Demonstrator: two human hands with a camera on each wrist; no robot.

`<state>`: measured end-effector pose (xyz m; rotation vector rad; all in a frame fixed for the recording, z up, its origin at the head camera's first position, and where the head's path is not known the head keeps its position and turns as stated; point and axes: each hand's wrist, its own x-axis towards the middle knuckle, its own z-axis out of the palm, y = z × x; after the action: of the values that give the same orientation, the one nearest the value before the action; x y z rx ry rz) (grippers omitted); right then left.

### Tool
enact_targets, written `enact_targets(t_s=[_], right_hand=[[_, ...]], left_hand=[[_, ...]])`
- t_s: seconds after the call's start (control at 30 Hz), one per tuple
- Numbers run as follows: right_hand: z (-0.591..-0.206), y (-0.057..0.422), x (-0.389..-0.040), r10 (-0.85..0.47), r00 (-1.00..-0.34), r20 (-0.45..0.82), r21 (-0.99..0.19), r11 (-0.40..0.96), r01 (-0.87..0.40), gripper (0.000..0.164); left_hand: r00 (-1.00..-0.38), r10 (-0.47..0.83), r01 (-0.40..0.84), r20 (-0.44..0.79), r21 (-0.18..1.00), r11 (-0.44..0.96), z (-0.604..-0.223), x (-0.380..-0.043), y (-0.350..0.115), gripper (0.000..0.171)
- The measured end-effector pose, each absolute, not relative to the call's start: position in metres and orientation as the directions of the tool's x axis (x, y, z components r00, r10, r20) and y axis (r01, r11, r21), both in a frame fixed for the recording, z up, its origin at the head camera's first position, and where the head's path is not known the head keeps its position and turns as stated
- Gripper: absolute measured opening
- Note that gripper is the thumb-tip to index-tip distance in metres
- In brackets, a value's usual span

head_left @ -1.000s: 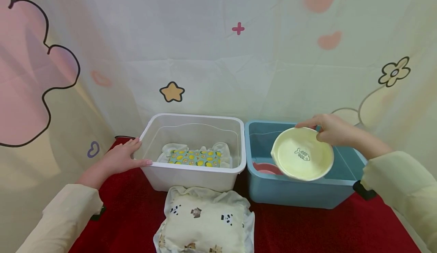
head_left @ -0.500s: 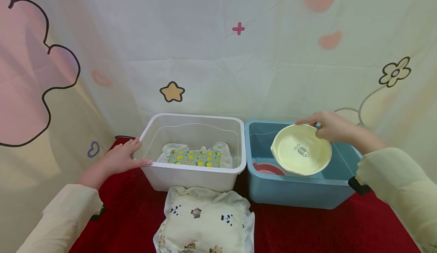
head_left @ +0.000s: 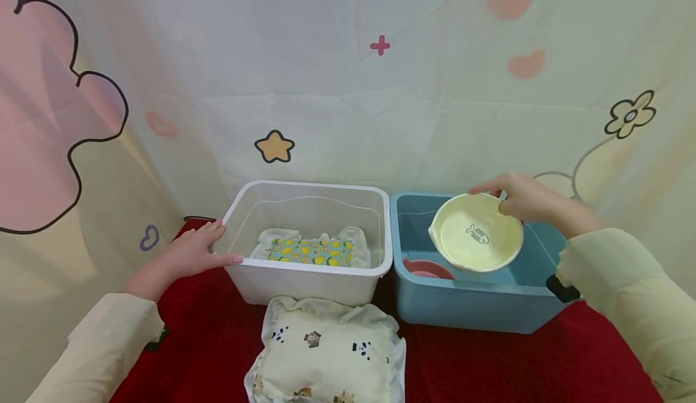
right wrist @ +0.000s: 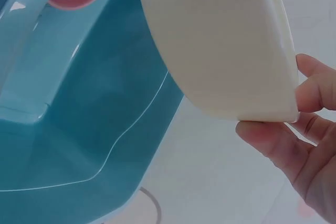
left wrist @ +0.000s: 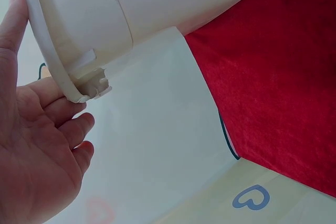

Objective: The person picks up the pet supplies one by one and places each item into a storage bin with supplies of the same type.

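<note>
In the head view my right hand (head_left: pixel 524 199) pinches the far rim of a cream bowl (head_left: pixel 478 249) with a fish-bone drawing inside. The bowl is tilted, its inside facing me, above the blue bin (head_left: pixel 467 309). From the right wrist view, the thumb and fingers (right wrist: pixel 268 137) grip the bowl's edge, and its smooth outer side (right wrist: pixel 220 40) shows. A pink dish (head_left: pixel 426 268) lies in the blue bin, partly hidden by the bowl. My left hand (head_left: pixel 190 252) rests on the left rim of the white bin (head_left: pixel 304 282), fingers spread and relaxed.
Inside the white bin lies a frilled, lemon-print cloth item (head_left: pixel 310 251). A ruffled cream pillow (head_left: pixel 326 351) with animal prints lies in front, on the red cloth (head_left: pixel 489 367). A printed curtain (head_left: pixel 337 101) hangs close behind both bins.
My right hand has drifted slightly up and to the left with the bowl, exposing a little more of the pink dish. The left hand stays in place on the white bin's rim.
</note>
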<state>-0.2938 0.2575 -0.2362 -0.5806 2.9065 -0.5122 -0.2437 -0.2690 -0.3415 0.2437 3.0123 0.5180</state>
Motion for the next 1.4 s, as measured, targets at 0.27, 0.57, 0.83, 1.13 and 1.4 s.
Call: enact_targets(t_s=[0.27, 0.57, 0.83, 1.13, 1.4], right_hand=[[-0.239, 0.257, -0.3, -0.366, -0.928, -0.073, -0.358, 0.878, -0.318, 0.052], [-0.241, 0.256, -0.306, -0.352, -0.933, -0.079, -0.363, 0.882, -0.302, 0.052], [-0.243, 0.255, -0.31, -0.329, -0.941, -0.084, -0.367, 0.888, -0.278, 0.053], [-0.248, 0.259, -0.315, -0.323, -0.943, -0.083, -0.375, 0.886, -0.271, 0.054], [-0.252, 0.262, -0.319, -0.311, -0.945, -0.103, -0.389, 0.887, -0.25, 0.054]], left_hand=[[-0.984, 0.17, 0.143, -0.05, 0.346, 0.927, -0.339, -0.241, -0.268, 0.1], [-0.984, 0.172, 0.144, -0.05, 0.348, 0.926, -0.339, -0.24, -0.268, 0.099], [-0.984, 0.171, 0.142, -0.052, 0.353, 0.925, -0.34, -0.241, -0.269, 0.1], [-0.985, 0.163, 0.134, -0.051, 0.356, 0.925, -0.341, -0.242, -0.269, 0.101], [-0.984, 0.175, 0.148, -0.046, 0.35, 0.925, -0.342, -0.244, -0.27, 0.102]])
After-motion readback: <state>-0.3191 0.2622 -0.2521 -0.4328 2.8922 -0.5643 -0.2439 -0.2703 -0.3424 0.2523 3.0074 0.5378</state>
